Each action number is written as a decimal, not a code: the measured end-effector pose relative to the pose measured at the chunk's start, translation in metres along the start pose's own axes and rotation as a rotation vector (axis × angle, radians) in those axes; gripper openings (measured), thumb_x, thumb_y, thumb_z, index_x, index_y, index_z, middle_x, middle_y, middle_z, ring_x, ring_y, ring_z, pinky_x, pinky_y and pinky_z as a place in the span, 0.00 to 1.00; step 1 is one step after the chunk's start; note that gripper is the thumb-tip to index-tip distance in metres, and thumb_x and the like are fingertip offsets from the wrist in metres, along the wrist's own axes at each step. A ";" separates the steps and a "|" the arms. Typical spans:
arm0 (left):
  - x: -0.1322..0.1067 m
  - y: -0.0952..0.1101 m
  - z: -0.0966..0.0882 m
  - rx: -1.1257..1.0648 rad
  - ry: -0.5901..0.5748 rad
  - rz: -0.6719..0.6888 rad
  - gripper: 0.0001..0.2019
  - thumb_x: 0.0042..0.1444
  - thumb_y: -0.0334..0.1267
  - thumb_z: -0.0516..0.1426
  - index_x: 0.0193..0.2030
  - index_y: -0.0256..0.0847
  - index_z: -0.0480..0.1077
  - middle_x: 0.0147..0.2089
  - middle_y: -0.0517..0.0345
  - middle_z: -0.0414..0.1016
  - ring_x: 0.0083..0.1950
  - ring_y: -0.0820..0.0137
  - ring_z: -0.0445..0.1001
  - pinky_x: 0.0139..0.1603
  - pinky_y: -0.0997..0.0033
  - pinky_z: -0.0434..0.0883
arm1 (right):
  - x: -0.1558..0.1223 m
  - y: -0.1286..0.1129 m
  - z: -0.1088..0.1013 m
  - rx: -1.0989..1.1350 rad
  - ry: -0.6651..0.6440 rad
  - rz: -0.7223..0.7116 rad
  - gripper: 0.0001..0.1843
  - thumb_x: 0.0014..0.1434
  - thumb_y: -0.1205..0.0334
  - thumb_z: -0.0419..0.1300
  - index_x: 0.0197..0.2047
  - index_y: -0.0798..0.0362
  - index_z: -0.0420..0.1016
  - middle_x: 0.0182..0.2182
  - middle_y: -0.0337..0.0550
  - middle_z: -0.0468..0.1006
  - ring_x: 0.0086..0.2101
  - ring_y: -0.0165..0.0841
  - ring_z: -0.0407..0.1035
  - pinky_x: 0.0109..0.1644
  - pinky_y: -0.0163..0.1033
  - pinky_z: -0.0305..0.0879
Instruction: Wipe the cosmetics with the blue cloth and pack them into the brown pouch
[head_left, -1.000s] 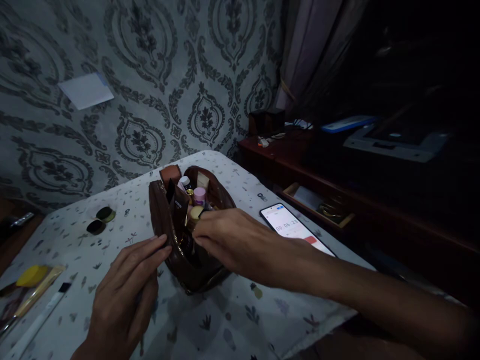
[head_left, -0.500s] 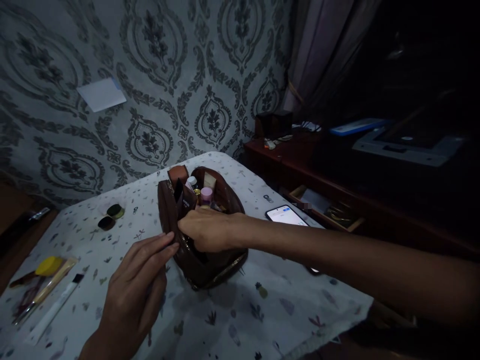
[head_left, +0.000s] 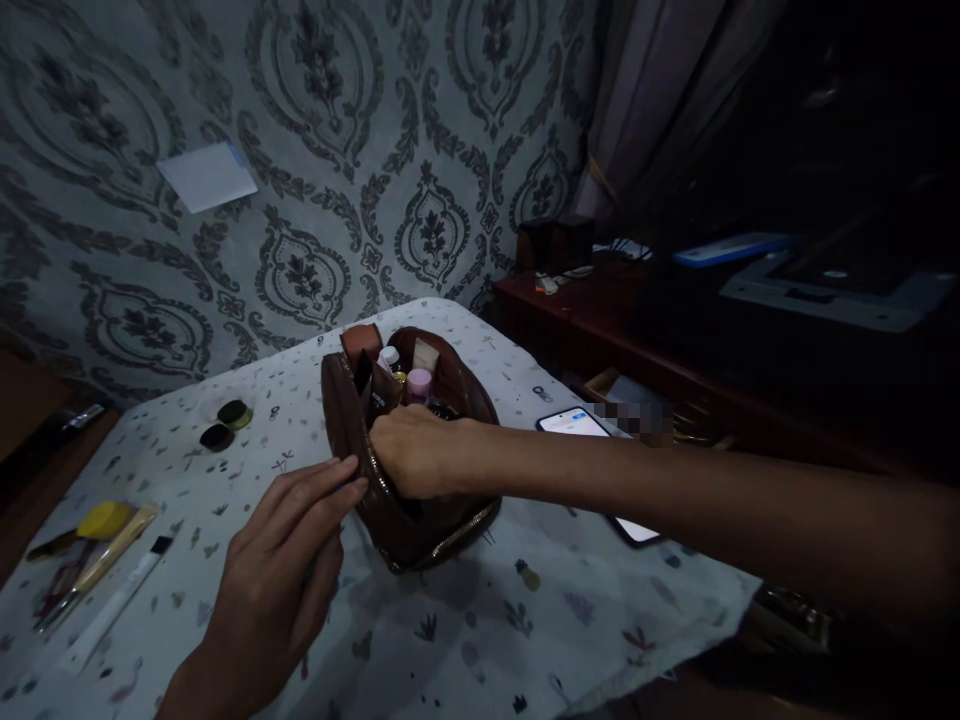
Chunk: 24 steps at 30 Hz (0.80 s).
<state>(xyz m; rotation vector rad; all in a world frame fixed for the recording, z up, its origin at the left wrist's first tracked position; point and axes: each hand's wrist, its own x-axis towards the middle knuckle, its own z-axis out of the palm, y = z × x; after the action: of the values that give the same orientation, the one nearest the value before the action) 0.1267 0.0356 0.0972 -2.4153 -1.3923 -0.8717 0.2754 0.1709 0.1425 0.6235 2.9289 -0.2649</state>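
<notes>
A brown cosmetic bag stands unzipped on the table. My left hand is open, its fingers stretched out and the fingertips against the bag's near left side. My right hand reaches down inside the bag; its fingers are hidden there, so whatever it touches or holds does not show. Behind that hand, in the bag, I see a pink-lidded jar, a white-capped bottle, a beige tube and a dark packet. The bag's zip hangs along its front edge.
Two small round pots lie left of the bag. Several brushes and a yellow sponge-like piece lie at the left. A lit phone is partly under my right forearm. A dark red desk with an open drawer stands at the right.
The view has shifted slightly, so things sit a little further right. My right hand stays inside the bag, and my left hand keeps its place at the bag's side.
</notes>
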 end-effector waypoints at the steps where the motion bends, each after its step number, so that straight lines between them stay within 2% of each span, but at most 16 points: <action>1: 0.000 0.000 0.000 0.000 0.005 0.003 0.20 0.63 0.21 0.51 0.59 0.39 0.67 0.60 0.46 0.72 0.61 0.65 0.69 0.59 0.65 0.68 | -0.003 0.000 -0.002 -0.004 -0.027 -0.001 0.10 0.57 0.73 0.59 0.40 0.62 0.81 0.37 0.57 0.84 0.41 0.42 0.80 0.40 0.38 0.72; 4: 0.001 0.001 -0.001 0.005 -0.002 0.006 0.20 0.63 0.21 0.51 0.60 0.39 0.66 0.60 0.46 0.72 0.61 0.64 0.69 0.59 0.65 0.68 | -0.006 0.001 -0.002 -0.007 -0.086 -0.031 0.11 0.58 0.73 0.57 0.42 0.63 0.80 0.37 0.57 0.83 0.43 0.45 0.79 0.42 0.39 0.70; 8: 0.009 0.001 -0.008 0.030 -0.053 0.011 0.18 0.63 0.21 0.50 0.56 0.39 0.67 0.58 0.47 0.73 0.60 0.65 0.69 0.60 0.66 0.68 | -0.008 0.006 0.002 0.093 -0.056 -0.045 0.13 0.55 0.72 0.59 0.43 0.62 0.79 0.39 0.56 0.83 0.42 0.45 0.78 0.38 0.38 0.68; 11: 0.028 -0.001 -0.015 0.029 -0.057 0.039 0.14 0.63 0.23 0.50 0.52 0.40 0.68 0.54 0.48 0.75 0.59 0.65 0.71 0.59 0.67 0.68 | -0.016 0.011 0.001 0.221 -0.008 -0.025 0.16 0.53 0.68 0.62 0.46 0.60 0.78 0.38 0.53 0.82 0.39 0.41 0.77 0.34 0.35 0.66; 13: 0.048 -0.004 -0.019 0.010 -0.090 0.021 0.12 0.65 0.27 0.49 0.50 0.40 0.70 0.51 0.49 0.77 0.55 0.66 0.75 0.54 0.69 0.70 | -0.025 0.013 -0.003 0.296 0.005 -0.007 0.16 0.54 0.64 0.63 0.46 0.59 0.77 0.36 0.50 0.81 0.37 0.39 0.76 0.33 0.34 0.64; 15: 0.071 -0.008 -0.022 0.005 -0.240 -0.051 0.12 0.66 0.31 0.47 0.47 0.41 0.72 0.42 0.54 0.80 0.43 0.68 0.78 0.41 0.72 0.71 | -0.036 0.013 -0.008 0.345 0.004 0.028 0.14 0.54 0.62 0.64 0.43 0.59 0.76 0.33 0.47 0.80 0.33 0.36 0.74 0.30 0.34 0.61; 17: 0.093 -0.013 -0.026 0.049 -0.441 -0.146 0.13 0.64 0.34 0.48 0.44 0.42 0.74 0.31 0.60 0.78 0.31 0.70 0.76 0.30 0.73 0.66 | -0.048 0.013 -0.010 0.357 0.042 0.074 0.12 0.55 0.62 0.64 0.41 0.59 0.75 0.32 0.45 0.78 0.31 0.33 0.72 0.29 0.34 0.59; 18: 0.103 -0.016 -0.027 0.085 -0.533 -0.168 0.13 0.64 0.35 0.48 0.43 0.43 0.75 0.27 0.62 0.76 0.29 0.70 0.74 0.28 0.73 0.63 | -0.053 0.014 -0.010 0.356 0.081 0.091 0.11 0.55 0.62 0.65 0.41 0.58 0.73 0.32 0.44 0.77 0.30 0.32 0.71 0.30 0.34 0.59; 20: 0.120 -0.019 -0.028 0.151 -0.714 -0.152 0.12 0.62 0.36 0.50 0.40 0.45 0.76 0.27 0.62 0.76 0.29 0.70 0.74 0.28 0.72 0.61 | -0.065 0.016 -0.007 0.368 0.165 0.098 0.10 0.56 0.62 0.65 0.39 0.56 0.71 0.33 0.43 0.76 0.31 0.32 0.69 0.30 0.34 0.59; 24: 0.142 -0.019 -0.016 0.257 -1.056 0.061 0.10 0.59 0.32 0.55 0.35 0.46 0.78 0.35 0.59 0.81 0.36 0.66 0.78 0.35 0.70 0.66 | -0.085 0.023 0.009 0.458 0.260 0.137 0.10 0.58 0.59 0.64 0.40 0.52 0.68 0.33 0.40 0.73 0.29 0.30 0.67 0.29 0.33 0.59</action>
<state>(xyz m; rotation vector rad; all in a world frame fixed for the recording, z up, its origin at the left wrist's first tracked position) 0.1580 0.1394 0.1923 -2.7384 -1.5199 0.7070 0.3628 0.1569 0.1448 0.9807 3.0615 -0.9184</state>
